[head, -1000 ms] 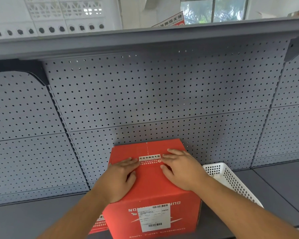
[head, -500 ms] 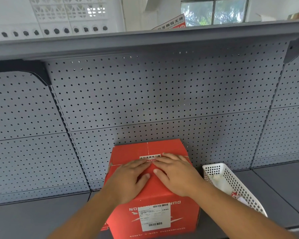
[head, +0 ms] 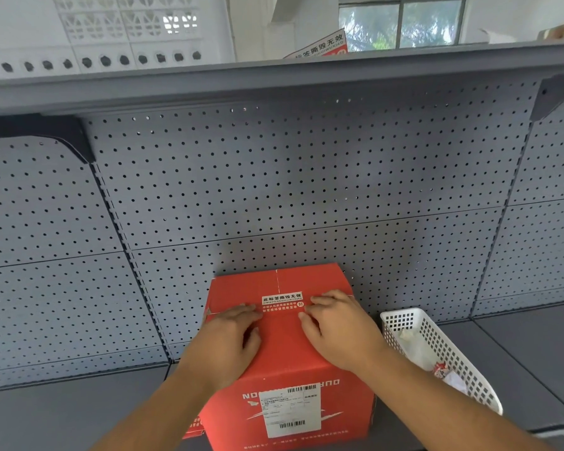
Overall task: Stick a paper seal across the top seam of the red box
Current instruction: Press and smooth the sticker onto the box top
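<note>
**Two flat hands, one seal between them**

Both hands are lying palm-down on top of the red box point(head: 287, 340), which sits on the grey shelf point(head: 79, 405) pushed back near the pegboard point(head: 306, 190). The paper seal point(head: 283, 302) is already down on the lid, its long axis running left to right, so it crosses the top seam point(head: 276, 276), which runs front to back down the middle of the lid.

What matters for the next move: the seal sits right between the two sets of fingertips. The left hand point(head: 230, 340) has its fingers pointing at the seal's left end, and the right hand point(head: 337, 323) has its fingers at the right end, looks like just touching the edge. Right seems slightly closer in, but honestly both are about equal.

Neither hand is gripping anything. Fingers are stretched out flat and relaxed, just pressing on the cardboard. My guess is this is the smoothing-down stage, rubbing outward from the middle so the ends stick. I can't tell if the corners are fully stuck or lifting.

Off to the right, a white basket point(head: 414, 323) sits just beside the box with some crumpled scraps in it.
</note>
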A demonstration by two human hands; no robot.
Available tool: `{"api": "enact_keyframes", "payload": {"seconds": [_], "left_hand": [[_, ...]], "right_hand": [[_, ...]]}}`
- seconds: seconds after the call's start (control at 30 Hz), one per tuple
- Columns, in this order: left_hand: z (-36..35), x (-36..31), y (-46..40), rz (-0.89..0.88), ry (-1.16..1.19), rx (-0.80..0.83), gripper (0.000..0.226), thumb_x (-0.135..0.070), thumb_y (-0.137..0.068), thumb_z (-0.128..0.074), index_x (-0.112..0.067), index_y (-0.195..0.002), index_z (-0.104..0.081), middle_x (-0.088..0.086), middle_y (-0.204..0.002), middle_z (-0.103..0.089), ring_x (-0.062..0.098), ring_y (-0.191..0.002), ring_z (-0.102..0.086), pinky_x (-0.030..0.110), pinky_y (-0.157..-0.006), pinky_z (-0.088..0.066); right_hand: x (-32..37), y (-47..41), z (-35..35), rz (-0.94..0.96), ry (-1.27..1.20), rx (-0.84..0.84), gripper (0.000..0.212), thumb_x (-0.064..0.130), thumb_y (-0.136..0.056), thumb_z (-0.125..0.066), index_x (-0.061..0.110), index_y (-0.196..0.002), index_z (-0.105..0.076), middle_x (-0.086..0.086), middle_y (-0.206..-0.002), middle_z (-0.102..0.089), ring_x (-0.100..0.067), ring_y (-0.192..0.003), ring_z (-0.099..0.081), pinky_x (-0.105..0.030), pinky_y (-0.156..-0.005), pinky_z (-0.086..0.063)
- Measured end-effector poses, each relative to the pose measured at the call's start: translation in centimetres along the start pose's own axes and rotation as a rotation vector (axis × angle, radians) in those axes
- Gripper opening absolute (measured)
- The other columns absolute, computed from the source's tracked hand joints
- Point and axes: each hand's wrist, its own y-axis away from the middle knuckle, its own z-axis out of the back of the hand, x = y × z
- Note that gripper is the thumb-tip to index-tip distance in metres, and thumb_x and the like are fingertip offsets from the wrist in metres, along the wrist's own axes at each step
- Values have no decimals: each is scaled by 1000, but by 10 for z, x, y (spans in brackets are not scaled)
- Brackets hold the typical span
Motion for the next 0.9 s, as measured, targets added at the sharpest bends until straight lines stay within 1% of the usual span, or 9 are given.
{"api": "enact_keyframes", "payload": {"seconds": [0.07,0.13,0.2,0.23,0.3,0.37,0.43,0.7,0.9], "left_hand": [[0,-3,-5,13,-6,-18,34,-39,-96,-51,-25,-123,-66,-9,-132,-65,14,-120,-60,28,-110,-41],[3,-8,-13,11,-25,-14,38,-46,-94,-46,-29,-125,-60,-11,-128,-63,16,-115,-59,40,-101,-48],[5,-16,-22,6,-22,51,47,-46,-98,-43,-33,-143,-47,-12,-148,-52,15,-134,-48,40,-111,-38],[5,-19,-26,18,-12,107,53,-45,-101,-40,-33,-152,-36,-12,-159,-40,13,-145,-35,39,-117,-27],[4,-21,-31,67,-7,226,60,-47,-104,-34,-33,-159,-18,-11,-169,-16,10,-154,-12,34,-121,-9],[0,-21,-33,86,-37,295,61,-54,-103,-27,-35,-160,-14,-9,-170,-6,9,-155,-3,33,-122,-2],[-2,-20,-32,96,-80,316,61,-57,-103,-22,-37,-159,-14,-8,-170,-6,9,-155,-2,33,-122,-1],[-5,-18,-25,170,-169,252,68,-60,-100,-18,-30,-160,-14,-10,-170,-14,10,-155,-8,38,-125,-5],[-3,-12,-23,221,-189,227,68,-61,-99,-17,-29,-159,-19,-5,-169,-20,17,-155,-12,44,-126,-10]], "right_hand": [[5,-4,2,-16,2,-10,53,49,-98,-33,18,-115,-72,2,-125,-71,-20,-120,-54,-45,-102,-45],[12,-12,2,-22,-38,-8,48,46,-100,-36,17,-127,-62,0,-135,-65,-21,-127,-51,-42,-106,-43],[20,-21,0,-23,-118,71,56,48,-102,-31,19,-149,-42,-1,-158,-43,-20,-147,-32,-42,-120,-27],[22,-25,-2,-22,-137,138,60,49,-103,-26,21,-156,-30,2,-165,-29,-18,-153,-19,-42,-125,-16],[24,-30,-8,-32,-122,249,63,53,-102,-17,26,-159,-19,6,-169,-15,-12,-155,-5,-42,-126,-2],[23,-31,-12,-56,-104,299,65,56,-101,-13,28,-160,-16,9,-169,-12,-10,-155,-2,-42,-125,3],[22,-29,-12,-83,-90,307,67,58,-100,-10,27,-160,-15,10,-169,-11,-10,-155,-1,-44,-125,4],[26,-23,-11,-203,-38,274,70,59,-100,-12,22,-160,-15,7,-169,-12,-15,-155,0,-49,-124,7],[26,-22,-11,-266,-27,226,69,57,-100,-15,21,-159,-23,3,-168,-20,-21,-156,-6,-51,-125,3]]}}
